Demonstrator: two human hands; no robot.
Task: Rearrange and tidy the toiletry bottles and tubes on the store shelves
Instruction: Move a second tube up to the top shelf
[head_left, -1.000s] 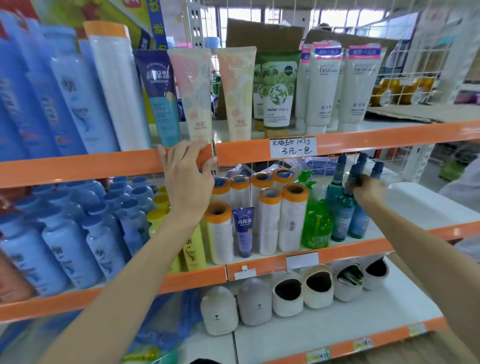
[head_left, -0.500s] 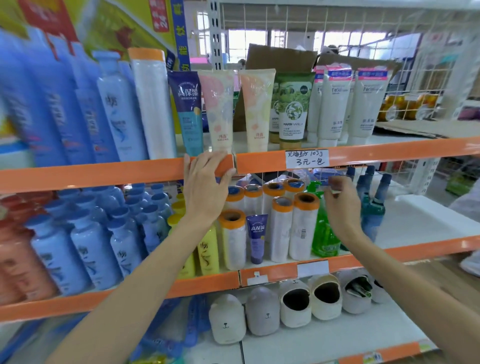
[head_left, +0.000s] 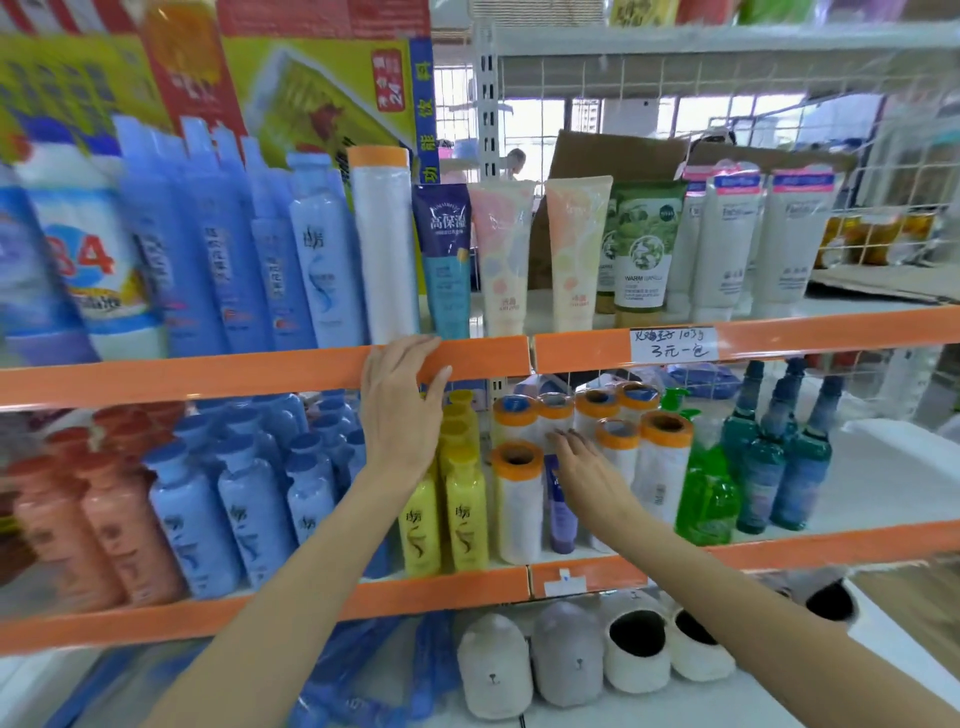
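My left hand (head_left: 399, 405) rests flat on the orange edge of the upper shelf (head_left: 260, 371), fingers apart, holding nothing. My right hand (head_left: 584, 475) reaches into the middle shelf, fingers spread, touching the white rolls with orange caps (head_left: 517, 499) and covering the top of a small purple tube (head_left: 561, 514). On the upper shelf stand a tall white roll (head_left: 384, 249), a dark blue tube (head_left: 445, 260), two pale pink tubes (head_left: 503, 254), a green tube (head_left: 641, 244) and white tubes (head_left: 727, 239). Yellow bottles (head_left: 465, 514) stand left of the rolls.
Blue bottles (head_left: 249, 499) and orange-pink bottles (head_left: 104, 519) fill the middle shelf's left. A green pump bottle (head_left: 706, 488) and teal bottles (head_left: 800, 467) stand to the right. Slippers (head_left: 566, 654) lie on the bottom shelf. A handwritten price tag (head_left: 672, 344) sticks to the upper shelf's edge.
My right hand moved left from the teal bottles to the white rolls and purple tube. My left hand stayed on the shelf edge. The view shifted up and left.
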